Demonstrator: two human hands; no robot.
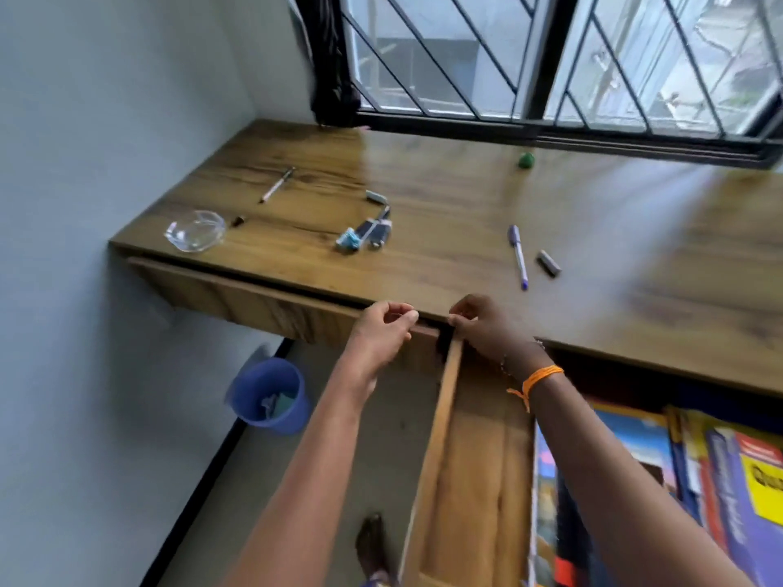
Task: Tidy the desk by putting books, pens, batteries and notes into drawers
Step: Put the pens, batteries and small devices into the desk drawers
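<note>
At the front edge of the desk [445, 197], both hands sit close together where two drawers meet; the left hand [383, 332] is loosely curled with fingertips pinched at the top of the left drawer's front [254, 302], which stands only slightly out from under the desktop, and whether it truly grips that edge cannot be told; the right hand [483, 328] is curled over the near corner of the open right drawer [478, 480], fingers hooked at its side rail, holding nothing loose. Books [699, 480] already lie in that open drawer, below and to the right of the right wrist.

What remains lies beyond the hands, up on the desktop; a purple pen [518, 256] is the nearest, ahead and a little right of the right hand, its long axis running almost straight away from the person, tip end nearer; a small grey battery [548, 263] lies just beside it, farther right. A cluster of batteries [368, 230] sits ahead of the left hand, and a second pen [276, 185] lies well beyond, off to the left, slanted. The right hand looks best placed for the purple pen, probably a short forward reach; the left for the cluster.
</note>
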